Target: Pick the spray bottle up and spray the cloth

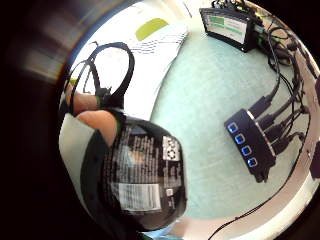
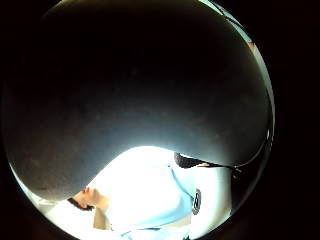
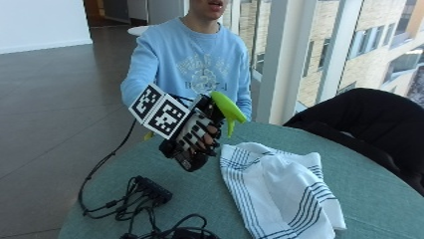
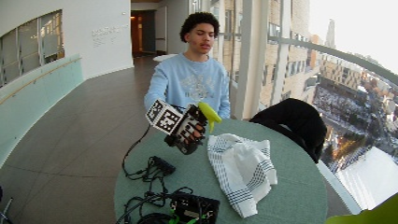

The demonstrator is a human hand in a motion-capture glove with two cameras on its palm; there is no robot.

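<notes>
Pickup was done: your gloved right hand (image 3: 195, 134) had its fingers wrapped around the spray bottle (image 3: 202, 134) and held it up off the bench (image 3: 371, 189), tilted, dark body low and green trigger head (image 3: 227, 110) high. In the little-finger palm view the bottle's black label (image 1: 145, 175) sat right against the palm with the bench well below it, so it was a lift, not a rest. The thumb-side palm view was mostly blocked by something dark close to the lens, probably the bottle; it told nothing more.

The cloth (image 3: 278, 191), white with dark stripes, lay crumpled on the bench just beside and below the bottle, not touching it. The nozzle pointed roughly over the cloth's near edge.

Still to do, as I judged it: the spray itself. No mist or wet patch showed on the cloth, and I couldn't tell whether any of your fingers were on the trigger, since the grip looked to be on the body below the head. You probably needed to get a finger onto the trigger and tip the nozzle down at the cloth.

Your bare hand wasn't visible. A USB hub (image 1: 250, 145) with cables (image 3: 132, 204) sat on the bench away from the cloth, out of the spray line.
</notes>
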